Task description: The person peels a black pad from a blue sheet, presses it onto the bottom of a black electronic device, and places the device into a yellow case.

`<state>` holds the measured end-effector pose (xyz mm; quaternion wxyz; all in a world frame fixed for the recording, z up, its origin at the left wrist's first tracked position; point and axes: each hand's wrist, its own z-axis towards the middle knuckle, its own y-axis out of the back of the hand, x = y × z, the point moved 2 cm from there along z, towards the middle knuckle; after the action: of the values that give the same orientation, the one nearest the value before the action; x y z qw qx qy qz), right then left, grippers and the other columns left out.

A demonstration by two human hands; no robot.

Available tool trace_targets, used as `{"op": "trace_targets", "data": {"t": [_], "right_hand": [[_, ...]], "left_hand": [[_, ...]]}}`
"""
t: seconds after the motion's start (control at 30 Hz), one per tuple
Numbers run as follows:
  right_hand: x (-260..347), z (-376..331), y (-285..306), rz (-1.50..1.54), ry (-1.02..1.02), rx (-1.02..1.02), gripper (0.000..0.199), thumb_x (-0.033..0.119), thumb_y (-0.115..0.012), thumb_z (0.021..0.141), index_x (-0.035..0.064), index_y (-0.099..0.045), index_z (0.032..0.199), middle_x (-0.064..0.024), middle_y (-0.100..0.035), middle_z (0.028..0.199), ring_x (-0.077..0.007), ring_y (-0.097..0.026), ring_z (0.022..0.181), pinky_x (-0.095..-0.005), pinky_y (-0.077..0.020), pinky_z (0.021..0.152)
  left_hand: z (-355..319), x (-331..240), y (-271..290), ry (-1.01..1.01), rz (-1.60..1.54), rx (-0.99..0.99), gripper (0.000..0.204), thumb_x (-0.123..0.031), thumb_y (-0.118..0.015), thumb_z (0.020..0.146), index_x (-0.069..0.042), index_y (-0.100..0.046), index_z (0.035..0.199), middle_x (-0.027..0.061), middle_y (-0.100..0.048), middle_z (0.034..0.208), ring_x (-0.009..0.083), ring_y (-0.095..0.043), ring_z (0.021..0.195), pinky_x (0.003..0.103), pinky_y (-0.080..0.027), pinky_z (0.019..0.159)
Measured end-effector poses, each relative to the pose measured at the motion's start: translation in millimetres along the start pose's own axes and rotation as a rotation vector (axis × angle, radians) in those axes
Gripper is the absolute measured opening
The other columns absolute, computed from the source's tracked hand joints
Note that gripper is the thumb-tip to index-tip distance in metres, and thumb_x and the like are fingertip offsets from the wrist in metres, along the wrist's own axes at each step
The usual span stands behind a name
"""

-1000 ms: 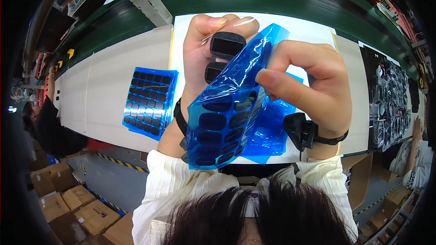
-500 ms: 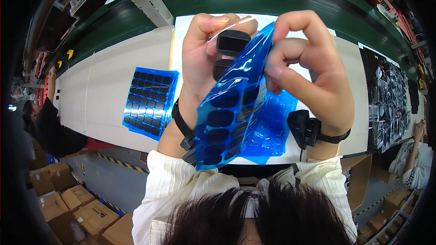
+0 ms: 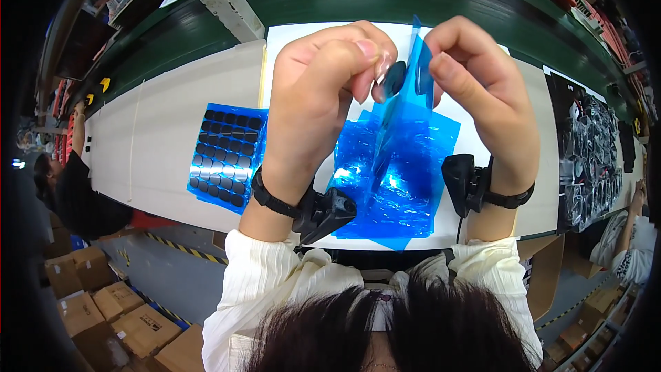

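Now that the blue sheet stands edge-on, left hand pinches a dark pad off; right hand grips the sheet's top.

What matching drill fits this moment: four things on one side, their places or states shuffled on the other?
Things:
1. left hand
2. right hand
3. sheet of dark pads
4. crinkled blue film

Places or states:
A. flat on the table, left of the hands
B. pinches the raised blue strip
C. pinches a dark oval pad
D. lies under the raised hands

Pairs: 1-C, 2-B, 3-A, 4-D
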<state>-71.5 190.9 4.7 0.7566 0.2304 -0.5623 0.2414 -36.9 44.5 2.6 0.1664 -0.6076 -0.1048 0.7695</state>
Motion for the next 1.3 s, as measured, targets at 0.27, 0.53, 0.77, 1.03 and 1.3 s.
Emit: {"op": "trace_targets", "data": {"t": [0.27, 0.53, 0.77, 1.03, 1.3], "right_hand": [[0, -1, -7, 0.045, -0.018, 0.019, 0.017, 0.016, -0.044, 0.084, 0.0007, -0.047, 0.077, -0.0003, -0.045, 0.071, -0.0066, -0.042, 0.066, -0.0189, -0.0334, 0.061], [6, -2, 7, 0.294, -0.004, 0.003, 0.02, 0.022, -0.048, 0.074, 0.0059, -0.039, 0.067, -0.0015, -0.043, 0.062, -0.0076, -0.04, 0.057, -0.0183, -0.0315, 0.051], [-1, -3, 15, 0.664, 0.076, 0.084, 0.016, 0.017, -0.045, 0.077, 0.007, -0.039, 0.065, 0.0016, -0.04, 0.062, -0.0046, -0.036, 0.055, -0.0164, -0.0285, 0.05], [-2, 2, 30, 0.827, 0.186, -0.075, 0.019, 0.019, -0.043, 0.079, 0.0065, -0.038, 0.065, -0.0039, -0.041, 0.066, -0.0102, -0.038, 0.061, -0.0216, -0.0317, 0.057], [-6, -3, 67, 0.949, 0.289, -0.056, 0.018, 0.018, -0.041, 0.083, 0.008, -0.036, 0.068, -0.0028, -0.037, 0.066, -0.0122, -0.034, 0.06, -0.0239, -0.0323, 0.059]], "left_hand": [[-7, -4, -6, -0.229, 0.294, 0.051, 0.021, -0.007, -0.048, 0.076, 0.003, -0.05, 0.057, 0.0081, -0.05, 0.071, 0.0123, -0.046, 0.06, 0.023, -0.038, 0.057], [2, -2, 1, -0.51, 0.636, 0.097, 0.024, -0.013, -0.05, 0.077, 0.0, -0.05, 0.097, 0.0152, -0.051, 0.099, 0.0203, -0.049, 0.093, 0.03, -0.037, 0.081], [23, 29, 35, -0.063, 0.559, -0.071, 0.043, -0.019, -0.061, 0.074, -0.001, -0.044, 0.109, 0.0106, -0.054, 0.094, 0.0159, -0.052, 0.089, 0.025, -0.037, 0.081], [21, 34, 43, 0.264, 0.187, 0.145, 0.033, -0.013, -0.06, 0.076, 0.001, -0.049, 0.103, 0.0052, -0.058, 0.088, 0.0096, -0.053, 0.08, 0.021, -0.04, 0.074], [13, -8, 52, -0.079, 0.476, -0.223, 0.024, -0.008, -0.058, 0.077, 0.0, -0.052, 0.099, 0.0028, -0.058, 0.088, 0.0076, -0.052, 0.079, 0.019, -0.041, 0.071]]}}
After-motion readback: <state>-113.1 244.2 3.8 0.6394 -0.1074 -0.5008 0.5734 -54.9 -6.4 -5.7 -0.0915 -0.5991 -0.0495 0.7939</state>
